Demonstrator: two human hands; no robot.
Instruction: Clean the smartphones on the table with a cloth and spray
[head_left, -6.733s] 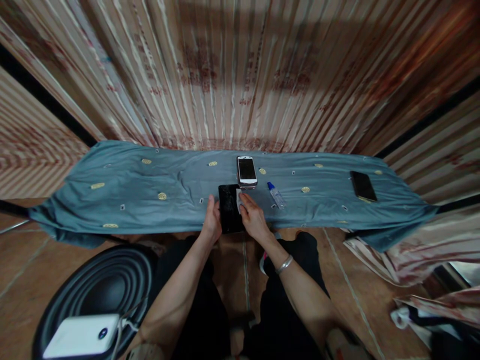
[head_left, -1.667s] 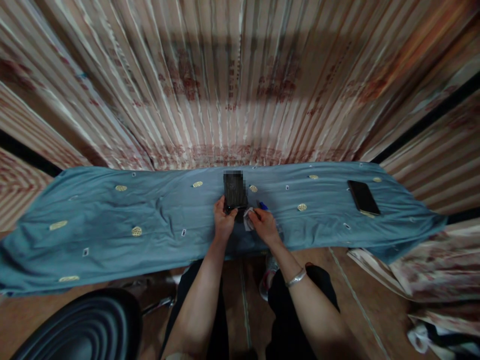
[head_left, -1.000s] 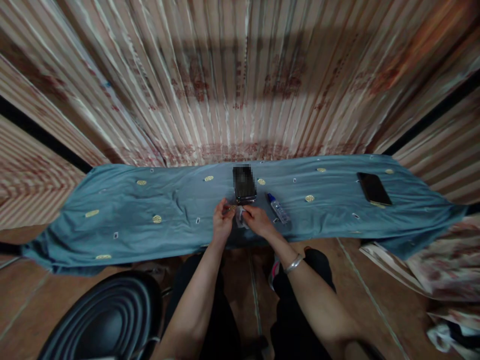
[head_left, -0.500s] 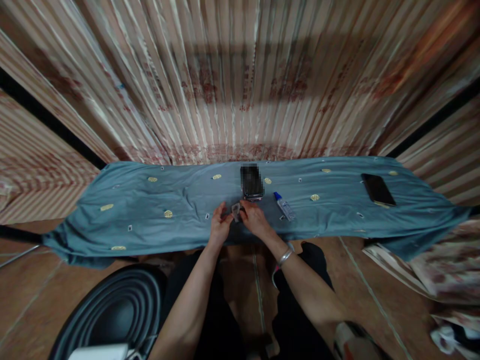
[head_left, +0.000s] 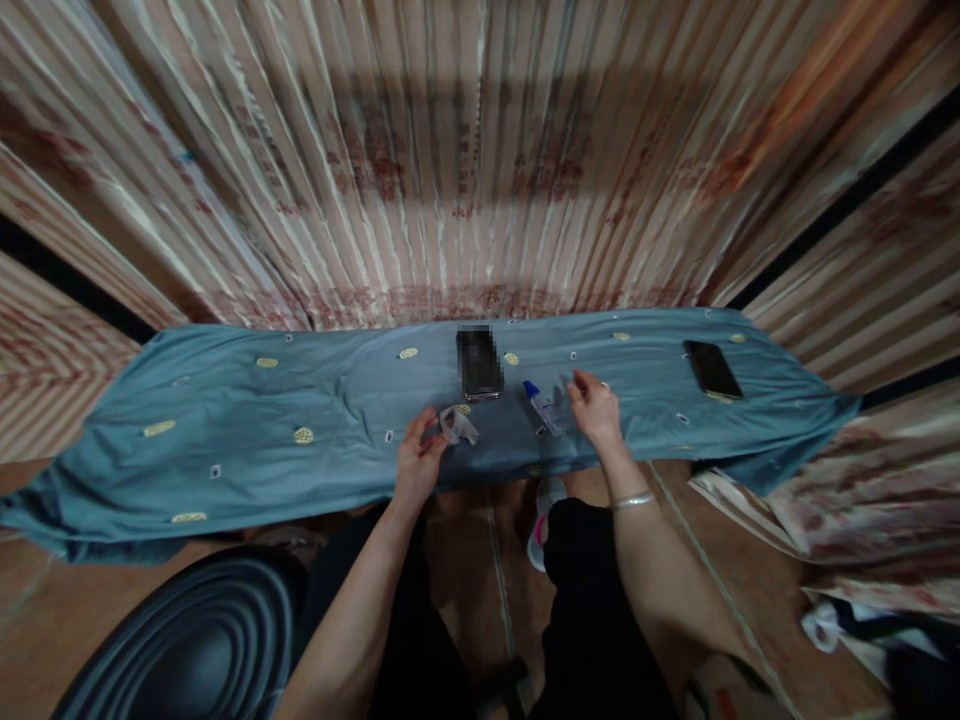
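A small crumpled grey cloth point(head_left: 459, 426) hangs at the fingertips of my left hand point(head_left: 418, 458), pinched at its left side just over the table's front part. My right hand point(head_left: 597, 408) is to the right, fingers loosely bent and apart, with nothing visible in it. Between the hands lies a small clear bottle with a blue cap point(head_left: 544, 410), nearest to my right hand but not touched by it. Behind the cloth sits a dark phone-like object point(head_left: 480, 362), its surface blurred out by pixels.
A blue-green patterned cloth point(head_left: 352, 390) covers the long narrow table. A black phone point(head_left: 712, 369) lies toward its right end. Striped curtains point(head_left: 420, 160) hang behind, with dark poles at both sides. A black ribbed round tub point(head_left: 195, 640) stands on the floor at lower left.
My right hand has let go of the grey cloth and moved right, past the bottle. My left hand keeps the cloth, which now hangs more spread out. The view has shifted slightly right.
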